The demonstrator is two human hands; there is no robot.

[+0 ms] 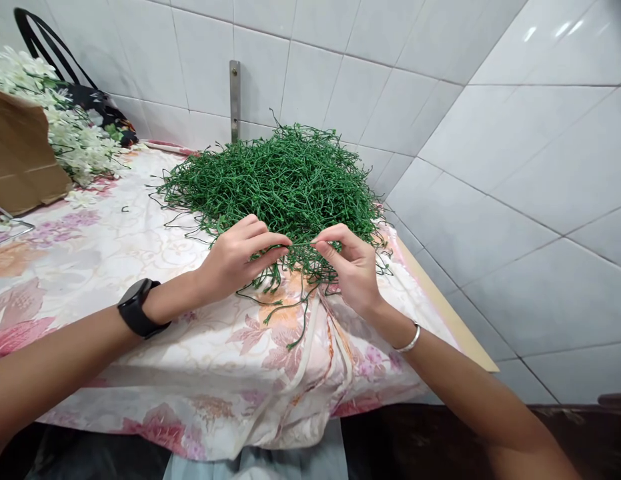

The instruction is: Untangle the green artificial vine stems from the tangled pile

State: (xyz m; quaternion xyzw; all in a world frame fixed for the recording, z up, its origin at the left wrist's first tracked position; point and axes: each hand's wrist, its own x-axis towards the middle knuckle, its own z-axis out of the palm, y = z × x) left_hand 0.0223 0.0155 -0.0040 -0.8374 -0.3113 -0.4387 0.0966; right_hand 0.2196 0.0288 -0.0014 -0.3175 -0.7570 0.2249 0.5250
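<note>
"Holding anything, that left hand (247, 253)?"

"Yes, its thumb and fingertips are pinched on a thin green stem (303, 243). The right hand (353, 267) grips it too, between thumb and finger, so the stem spans the small gap between the hands."

"Where is that, exactly?"

"Over the near side of a big green pile (285, 180), which sits on the floral cloth (115, 267) by the tiled wall (355, 40). A few loose stems (304, 323) trail from its near edge."

"And the wrists?"

"A black watch (140, 307) on the left one, a silver bangle (410, 338) on the right."

"What's over on the far left?"

"White flowers (83, 137), with brown cardboard (25, 153) just beside them and a dark bag (97, 107) behind. A small dark hook (125, 209) lies between the flowers and the pile. Some metal piece (23, 228) is cut off at the left edge; I can't tell what."

"Anything on the wall?"

"An upright metal strip (235, 100), just behind the pile."
</note>
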